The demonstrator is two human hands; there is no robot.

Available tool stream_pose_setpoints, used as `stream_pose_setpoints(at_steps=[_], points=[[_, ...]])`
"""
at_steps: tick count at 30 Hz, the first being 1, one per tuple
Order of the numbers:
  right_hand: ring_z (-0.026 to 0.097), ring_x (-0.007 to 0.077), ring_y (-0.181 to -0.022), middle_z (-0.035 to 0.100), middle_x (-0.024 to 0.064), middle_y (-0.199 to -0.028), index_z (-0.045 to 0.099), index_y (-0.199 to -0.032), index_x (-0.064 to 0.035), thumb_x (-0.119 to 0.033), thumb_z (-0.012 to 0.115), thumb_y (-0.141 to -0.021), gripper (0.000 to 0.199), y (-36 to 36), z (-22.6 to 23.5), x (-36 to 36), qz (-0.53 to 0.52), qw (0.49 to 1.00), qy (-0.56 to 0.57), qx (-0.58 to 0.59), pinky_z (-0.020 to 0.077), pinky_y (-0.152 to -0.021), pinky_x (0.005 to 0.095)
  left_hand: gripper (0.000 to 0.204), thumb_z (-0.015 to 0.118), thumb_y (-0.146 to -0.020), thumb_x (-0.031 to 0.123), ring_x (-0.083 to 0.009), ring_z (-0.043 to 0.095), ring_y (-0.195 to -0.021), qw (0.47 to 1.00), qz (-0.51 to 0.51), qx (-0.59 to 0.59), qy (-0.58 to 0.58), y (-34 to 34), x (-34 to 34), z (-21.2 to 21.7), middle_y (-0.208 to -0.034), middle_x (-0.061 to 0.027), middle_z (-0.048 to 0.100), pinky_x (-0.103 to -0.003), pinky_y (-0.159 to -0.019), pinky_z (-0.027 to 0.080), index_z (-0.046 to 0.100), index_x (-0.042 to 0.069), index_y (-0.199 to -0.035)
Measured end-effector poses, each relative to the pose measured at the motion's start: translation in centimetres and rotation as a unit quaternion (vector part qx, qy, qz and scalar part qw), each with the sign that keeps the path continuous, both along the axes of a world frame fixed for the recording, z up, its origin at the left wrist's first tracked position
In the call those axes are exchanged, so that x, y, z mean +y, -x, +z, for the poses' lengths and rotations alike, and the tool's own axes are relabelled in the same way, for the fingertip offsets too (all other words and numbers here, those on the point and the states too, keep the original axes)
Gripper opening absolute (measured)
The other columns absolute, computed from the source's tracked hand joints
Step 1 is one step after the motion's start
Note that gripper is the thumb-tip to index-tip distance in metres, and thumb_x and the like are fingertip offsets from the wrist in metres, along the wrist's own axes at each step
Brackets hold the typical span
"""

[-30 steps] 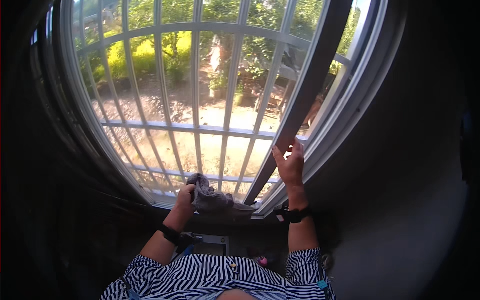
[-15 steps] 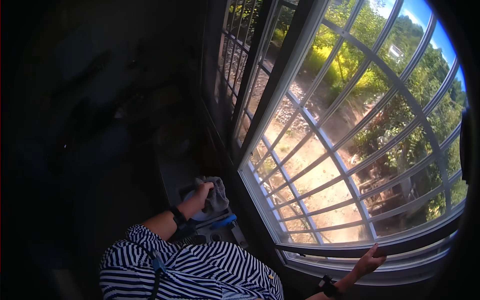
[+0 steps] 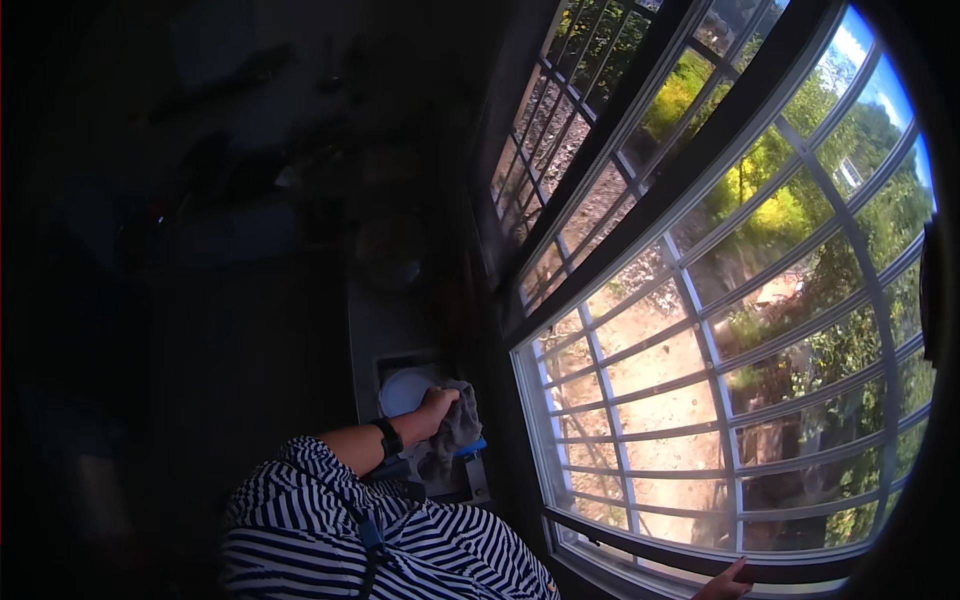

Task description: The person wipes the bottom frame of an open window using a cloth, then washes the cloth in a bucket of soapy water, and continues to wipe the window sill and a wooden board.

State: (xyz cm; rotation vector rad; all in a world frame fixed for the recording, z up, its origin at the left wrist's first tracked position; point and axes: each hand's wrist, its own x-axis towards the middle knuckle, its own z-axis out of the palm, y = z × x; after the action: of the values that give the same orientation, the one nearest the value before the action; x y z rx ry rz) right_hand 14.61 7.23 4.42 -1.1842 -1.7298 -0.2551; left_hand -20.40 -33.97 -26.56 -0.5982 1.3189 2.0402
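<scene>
A crumpled grey cloth (image 3: 460,422) is bunched in my left hand (image 3: 436,410), whose fingers are closed on it over the counter. Beneath that hand, a pale round basin or plate (image 3: 405,390) sits in a dark recess that looks like a sink. Something blue (image 3: 470,448) pokes out beside the cloth, partly hidden by it. My right hand (image 3: 727,580) grips the dark lower rail of the window frame (image 3: 660,558) at the bottom of the view. Part of that hand and its wrist are cut off.
A large barred window (image 3: 680,380) fills the right side, with more barred panes (image 3: 570,120) farther along the wall. The counter (image 3: 365,320) runs away along the wall in deep shadow. Objects at the left are too dark to make out.
The view has shifted, so window and counter sit differently. My left hand has lifted the cloth off the basin's middle toward the window side. My right hand stays at the window rail.
</scene>
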Motion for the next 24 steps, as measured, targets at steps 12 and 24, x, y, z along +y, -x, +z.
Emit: stream_pose_setpoints(at_steps=[12,24], points=[[0.06,0.0387,-0.084,0.059,0.0241,-0.092,0.054,-0.098,0.0102,-0.045,0.066,-0.079,0.059,7.5,0.1,-0.3,-0.003,0.996,0.008,-0.087,0.0502,-0.074,0.0437,0.02,0.054,-0.075,0.015,-0.0224,0.061,-0.071,1.0,-0.003,-0.019,-0.018,-0.6,0.9,1.2,-0.079,-0.0105,0.063,-0.034,-0.066,0.048,0.061,-0.001,-0.085],[0.058,0.039,-0.086,0.057,0.023,-0.095,0.049,-0.102,0.0078,-0.048,0.062,-0.081,0.061,16.3,-2.9,-0.3,0.05,0.995,0.044,-0.073,0.048,-0.076,0.0439,0.025,0.056,-0.075,0.019,-0.023,0.059,-0.076,0.993,0.114,-0.017,-0.013,0.6,-1.3,-6.2,-0.084,-0.0103,0.062,-0.036,-0.068,0.045,0.061,0.0,-0.09]])
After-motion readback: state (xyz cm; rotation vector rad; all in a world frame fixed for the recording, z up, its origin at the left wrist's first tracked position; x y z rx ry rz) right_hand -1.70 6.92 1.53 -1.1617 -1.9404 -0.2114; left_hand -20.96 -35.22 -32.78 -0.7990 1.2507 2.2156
